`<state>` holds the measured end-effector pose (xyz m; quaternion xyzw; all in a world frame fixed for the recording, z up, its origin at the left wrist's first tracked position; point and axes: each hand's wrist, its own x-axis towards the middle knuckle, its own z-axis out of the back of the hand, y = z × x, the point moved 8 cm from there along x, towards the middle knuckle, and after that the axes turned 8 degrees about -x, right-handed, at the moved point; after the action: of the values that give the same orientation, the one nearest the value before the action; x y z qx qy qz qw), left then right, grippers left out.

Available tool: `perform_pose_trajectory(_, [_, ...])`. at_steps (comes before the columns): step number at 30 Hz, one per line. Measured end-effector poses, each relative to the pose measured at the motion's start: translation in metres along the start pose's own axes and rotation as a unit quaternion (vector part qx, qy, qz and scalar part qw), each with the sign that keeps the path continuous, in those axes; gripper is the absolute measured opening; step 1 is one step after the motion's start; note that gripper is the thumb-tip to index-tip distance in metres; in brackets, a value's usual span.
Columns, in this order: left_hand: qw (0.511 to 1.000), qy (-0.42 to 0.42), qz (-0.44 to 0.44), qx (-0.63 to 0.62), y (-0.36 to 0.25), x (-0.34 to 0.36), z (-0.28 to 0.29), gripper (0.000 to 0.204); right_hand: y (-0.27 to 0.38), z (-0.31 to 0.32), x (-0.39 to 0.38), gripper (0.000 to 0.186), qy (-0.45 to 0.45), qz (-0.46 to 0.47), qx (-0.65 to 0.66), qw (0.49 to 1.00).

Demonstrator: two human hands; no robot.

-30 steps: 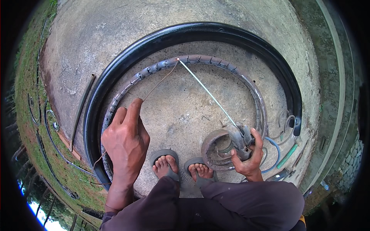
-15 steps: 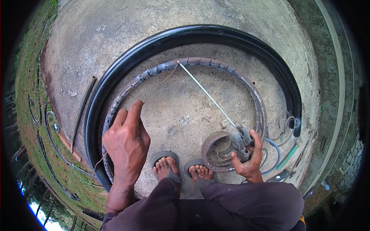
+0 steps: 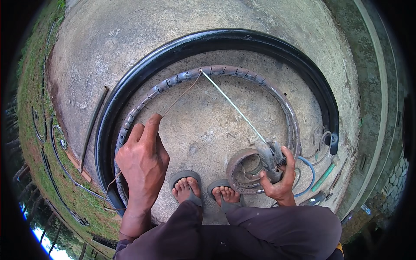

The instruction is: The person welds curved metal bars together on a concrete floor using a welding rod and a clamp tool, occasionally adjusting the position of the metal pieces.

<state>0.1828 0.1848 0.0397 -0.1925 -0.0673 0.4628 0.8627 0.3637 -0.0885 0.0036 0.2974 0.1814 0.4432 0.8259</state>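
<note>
My left hand (image 3: 144, 160) is closed around a thin brown metal wire (image 3: 182, 96). Its bent tail comes out below the fist. My right hand (image 3: 281, 177) grips a grey, worn clamp-like holder (image 3: 269, 159), and a straight pale-green rod (image 3: 234, 106) sticks out of it. Rod tip and wire end meet at the top of a curved metal pipe (image 3: 242, 72). The pipe has several dark notches along its arc, with shiny grey patches on its left part. Near my right hand its lower end curls into a broad rusty band (image 3: 237, 167).
A thick glossy black curved tube (image 3: 216, 37) arches outside the pipe. To the left lie a thin dark tube (image 3: 93, 128) and grass with hoses. Right are a blue hose (image 3: 310, 173), a green rod (image 3: 323, 177) and a grey tool (image 3: 313, 199). My sandalled feet (image 3: 186, 188) stand inside the arc.
Hardly anything differs: the holder and rod tip shift very slightly. Both hands keep their grip.
</note>
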Motion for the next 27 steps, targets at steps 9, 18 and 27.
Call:
perform_pose_trajectory(9, [0.999, -0.016, -0.033, -0.026, 0.004, -0.002, -0.001, 0.033, 0.001, 0.000, 0.003, 0.089, -0.013, 0.028, 0.019, 0.999])
perform_pose_trajectory(18, [0.999, -0.002, -0.020, -0.025, 0.006, 0.000, -0.004, 0.030, -0.006, -0.002, -0.002, 0.087, -0.008, 0.010, 0.009, 1.000])
perform_pose_trajectory(27, [1.000, 0.010, 0.011, -0.017, 0.004, 0.002, -0.001, 0.021, -0.006, -0.004, -0.003, 0.089, 0.015, -0.002, 0.028, 0.999])
